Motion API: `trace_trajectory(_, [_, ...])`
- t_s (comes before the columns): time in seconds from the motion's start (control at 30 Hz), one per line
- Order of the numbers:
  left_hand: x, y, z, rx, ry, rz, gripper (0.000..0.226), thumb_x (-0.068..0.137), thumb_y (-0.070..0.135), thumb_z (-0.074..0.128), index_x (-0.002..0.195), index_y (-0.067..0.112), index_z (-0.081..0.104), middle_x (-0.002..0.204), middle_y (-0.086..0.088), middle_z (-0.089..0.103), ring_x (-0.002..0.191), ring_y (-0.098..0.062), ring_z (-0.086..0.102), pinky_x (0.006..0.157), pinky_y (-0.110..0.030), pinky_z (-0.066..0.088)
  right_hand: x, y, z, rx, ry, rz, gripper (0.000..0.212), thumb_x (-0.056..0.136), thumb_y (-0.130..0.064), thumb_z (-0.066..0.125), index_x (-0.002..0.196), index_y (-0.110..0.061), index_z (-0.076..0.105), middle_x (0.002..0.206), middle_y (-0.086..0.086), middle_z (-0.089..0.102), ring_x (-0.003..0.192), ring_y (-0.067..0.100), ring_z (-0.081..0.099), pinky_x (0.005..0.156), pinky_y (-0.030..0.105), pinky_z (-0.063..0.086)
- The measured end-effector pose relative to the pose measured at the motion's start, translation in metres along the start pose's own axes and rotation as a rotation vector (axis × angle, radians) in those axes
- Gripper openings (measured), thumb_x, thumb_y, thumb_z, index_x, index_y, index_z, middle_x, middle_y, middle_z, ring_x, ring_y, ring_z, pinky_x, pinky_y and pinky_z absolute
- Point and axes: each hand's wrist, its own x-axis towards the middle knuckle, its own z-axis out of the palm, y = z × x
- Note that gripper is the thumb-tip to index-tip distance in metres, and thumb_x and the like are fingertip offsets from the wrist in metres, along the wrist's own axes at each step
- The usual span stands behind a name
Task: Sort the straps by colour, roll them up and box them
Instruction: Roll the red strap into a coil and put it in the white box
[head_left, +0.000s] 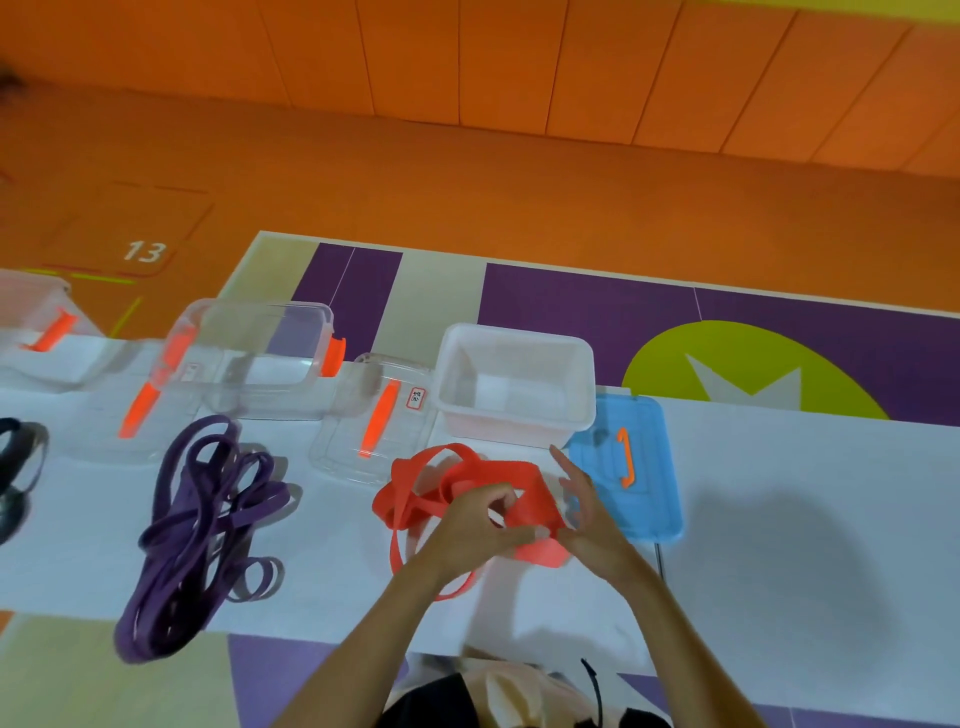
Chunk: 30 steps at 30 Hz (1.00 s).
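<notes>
Left hand (480, 517) pinching red strap (470, 480) — right hand (584, 512) alongside

Dark, perhaps black, straps (13, 427) and 1 box (31, 312) cut off left.

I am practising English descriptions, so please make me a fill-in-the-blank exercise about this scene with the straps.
1. The strap pinched in the left hand is ___.
2. The handle on the blue lid is ___.
3. The purple straps lie to the ___ of the white box.
Missing words: red; orange; left.
</notes>
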Motion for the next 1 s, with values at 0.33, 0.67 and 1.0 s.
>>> trace_trajectory(0.33, [-0.002, 0.097, -0.057, -0.017, -0.190, 0.132, 0.026, 0.084, 0.024, 0.087, 0.093, 0.012, 0.065, 0.079, 0.005, 0.060, 0.074, -0.008, 0.055, 0.073, -0.026, 0.048, 0.014, -0.063, -0.015, -0.158, 0.147, -0.233, 0.063, 0.088, 0.006, 0.070, 0.126, -0.045, 0.069, 0.116, -0.018, 0.074, 0.115, 0.008, 0.068, 0.103, 0.025, 0.051])
trace_trajectory(0.67, [0.019, 0.145, -0.092, -0.062, 0.272, 0.248, 0.029, 0.074, 0.032, 0.094, 0.089, 0.023, 0.072, 0.104, 0.005, 0.065, 0.087, -0.011, 0.069, 0.081, -0.026, 0.056, 0.012, -0.138, -0.015, 0.140, -0.006, -0.277, 0.036, 0.105, -0.039, 0.050, 0.134, -0.027, 0.067, 0.132, -0.001, 0.072, 0.128, 0.019, 0.064, 0.114, 0.040, 0.045])
trace_trajectory(1.0, [0.022, 0.175, -0.119, -0.201, 0.351, 0.322, 0.046, 0.074, 0.028, 0.093, 0.099, 0.018, 0.056, 0.092, 0.004, 0.076, 0.092, -0.011, 0.074, 0.080, -0.034, 0.059, 0.030, -0.185, -0.021, -0.013, 0.249, -0.439, 0.009, 0.091, -0.016, 0.080, 0.094, -0.023, 0.076, 0.089, -0.003, 0.077, 0.081, 0.022, 0.071, 0.077, 0.039, 0.058])
